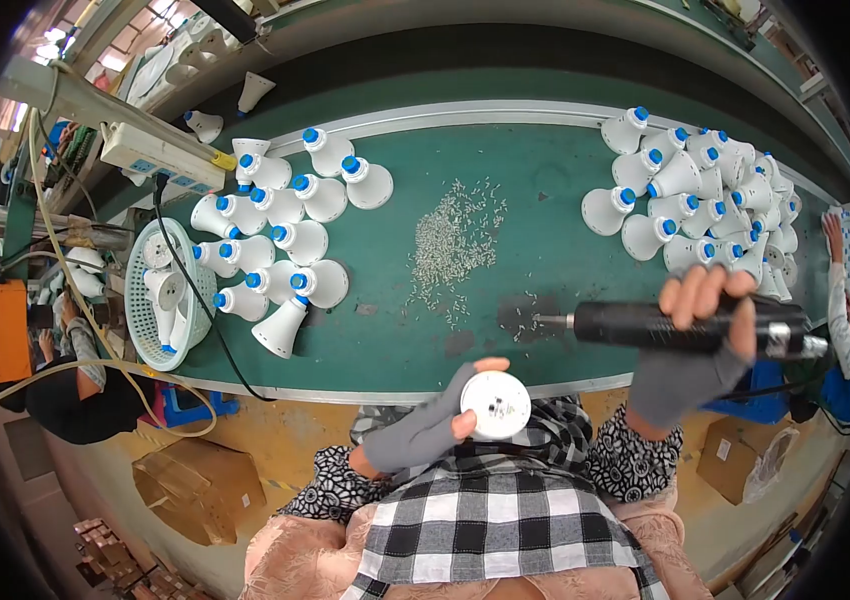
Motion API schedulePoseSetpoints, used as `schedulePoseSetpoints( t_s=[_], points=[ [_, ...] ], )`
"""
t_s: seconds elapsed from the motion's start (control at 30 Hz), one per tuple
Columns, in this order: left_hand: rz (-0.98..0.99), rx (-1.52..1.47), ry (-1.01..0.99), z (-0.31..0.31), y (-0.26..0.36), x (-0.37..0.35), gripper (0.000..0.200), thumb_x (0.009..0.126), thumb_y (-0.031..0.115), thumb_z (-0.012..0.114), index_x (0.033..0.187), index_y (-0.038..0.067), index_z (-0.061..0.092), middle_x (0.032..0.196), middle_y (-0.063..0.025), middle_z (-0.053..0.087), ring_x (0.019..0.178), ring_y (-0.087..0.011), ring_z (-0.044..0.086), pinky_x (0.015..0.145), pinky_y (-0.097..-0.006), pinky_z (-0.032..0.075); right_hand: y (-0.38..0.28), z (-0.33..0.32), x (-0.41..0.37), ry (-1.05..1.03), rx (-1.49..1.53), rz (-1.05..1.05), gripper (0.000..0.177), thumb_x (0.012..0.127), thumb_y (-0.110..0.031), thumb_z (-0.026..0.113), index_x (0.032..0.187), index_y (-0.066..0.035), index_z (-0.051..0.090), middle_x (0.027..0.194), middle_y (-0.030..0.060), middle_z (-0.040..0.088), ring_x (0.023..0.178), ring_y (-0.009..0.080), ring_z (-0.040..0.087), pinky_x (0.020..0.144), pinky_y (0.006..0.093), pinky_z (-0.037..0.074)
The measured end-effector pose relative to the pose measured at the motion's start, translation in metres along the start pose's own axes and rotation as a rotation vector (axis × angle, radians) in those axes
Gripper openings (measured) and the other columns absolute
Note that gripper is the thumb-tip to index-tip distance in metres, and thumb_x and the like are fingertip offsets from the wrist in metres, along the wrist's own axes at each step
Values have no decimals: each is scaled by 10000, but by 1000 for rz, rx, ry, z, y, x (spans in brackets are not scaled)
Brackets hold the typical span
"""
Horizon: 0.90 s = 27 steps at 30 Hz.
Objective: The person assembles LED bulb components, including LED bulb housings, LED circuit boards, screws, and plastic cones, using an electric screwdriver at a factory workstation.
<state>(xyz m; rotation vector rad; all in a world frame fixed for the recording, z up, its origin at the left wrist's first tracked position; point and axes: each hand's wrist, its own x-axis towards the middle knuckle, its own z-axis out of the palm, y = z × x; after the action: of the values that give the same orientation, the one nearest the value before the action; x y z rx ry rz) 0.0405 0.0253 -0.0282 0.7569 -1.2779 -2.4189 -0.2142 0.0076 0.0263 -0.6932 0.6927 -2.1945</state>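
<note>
A white round part [495, 405] is gripped in the left hand [425, 425], which is gloved in grey with the fingertips bare. It is pinched at its rim by the thumb and fingers and held just below the counter [545, 180] edge, close to the body. Its flat face is turned upward, probably so that the face stays in plain sight and open to a tool.

A black electric screwdriver [635, 325] is clasped in the right hand [695, 350], the fingers closed over its barrel. It is held level above the near edge of the counter, its bit pointed toward the left hand's side. The tip is kept apart from the part.

A loose pile of screws [455, 235] is spread just beyond both hands, seemingly within easy reach of either.

2 groups of white cone housings with blue caps are laid out: 1 cluster [275, 240] beyond and to the left of the left hand, and 1 heap [705, 200] just beyond the right hand.

A white basket [145, 340] of parts is set far to the left, and a co-worker's hand [833, 230] is seen far to the right.
</note>
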Motion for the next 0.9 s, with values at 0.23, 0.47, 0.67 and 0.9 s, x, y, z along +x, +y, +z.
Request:
schedulePoseSetpoints(
  t_s=[0.23,0.47,0.67,0.9],
  points=[
    [-111,-59,-261,1,1,-14,821,738,308,758,1399,19,366,1294,-99,456,1259,-202,411,1069,-331,306,60,-22,-1,240,-347,-56,148,846,-129,583,892,-25,488,673,71,502,609,190,522,630,338,453],
    [-146,-276,-103,-10,-11,-16,841,624,379,847,1288,22,474,1127,-49,564,1049,-157,549,929,-295,421,71,-22,2,284,-419,-152,181,829,-142,602,888,-14,490,655,88,515,620,198,532,646,346,467],
    [-127,-243,148,-9,7,-9,924,622,398,866,1350,19,440,1112,-34,588,1039,-131,573,919,-278,444,77,-28,2,261,-438,-117,190,826,-151,604,890,-14,488,667,88,522,637,199,541,661,355,470],
    [130,452,262,-19,14,11,722,630,312,862,1227,63,539,1255,-77,521,1175,-207,506,1005,-322,389,56,-25,7,373,-271,13,164,874,-195,575,889,-55,490,722,50,489,670,170,493,677,329,431]
  ],
)
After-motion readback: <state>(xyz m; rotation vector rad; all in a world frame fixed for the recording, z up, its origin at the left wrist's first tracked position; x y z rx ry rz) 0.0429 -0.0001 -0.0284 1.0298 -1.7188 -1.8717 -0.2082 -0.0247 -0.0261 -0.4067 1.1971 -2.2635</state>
